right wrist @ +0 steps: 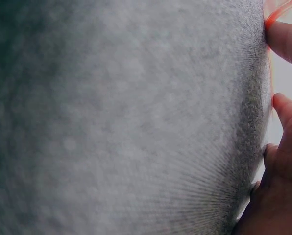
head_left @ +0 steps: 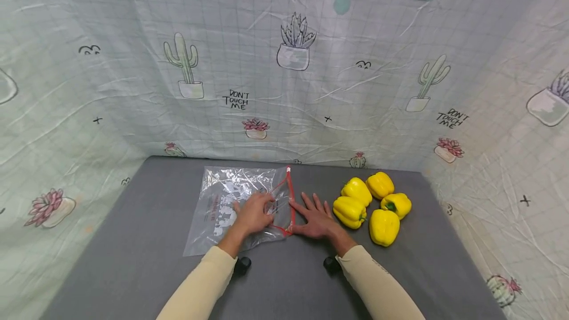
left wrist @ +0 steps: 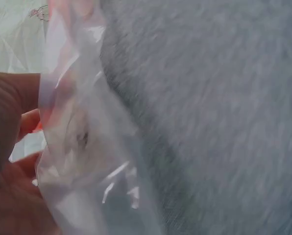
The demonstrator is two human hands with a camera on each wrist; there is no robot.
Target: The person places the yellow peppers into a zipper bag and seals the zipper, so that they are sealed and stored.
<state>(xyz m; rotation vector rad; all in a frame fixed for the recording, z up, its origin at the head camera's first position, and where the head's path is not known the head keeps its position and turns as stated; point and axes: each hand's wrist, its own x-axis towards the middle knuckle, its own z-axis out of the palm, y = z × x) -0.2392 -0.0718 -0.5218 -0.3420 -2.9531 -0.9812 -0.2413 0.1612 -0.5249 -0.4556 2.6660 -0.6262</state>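
A clear plastic zip bag with white print and a red zip edge lies flat on the grey table, its mouth to the right. My left hand is over the bag near the mouth, thumb and fingers curled, gripping the upper layer, which is drawn back to the left so the mouth gapes. In the left wrist view the clear plastic hides part of the fingers. My right hand rests with spread fingers beside the mouth, its thumb and index fingertip on the lower red edge.
Several yellow bell peppers stand grouped on the table right of my right hand. A patterned cloth with cactus drawings hangs behind the table and along its sides.
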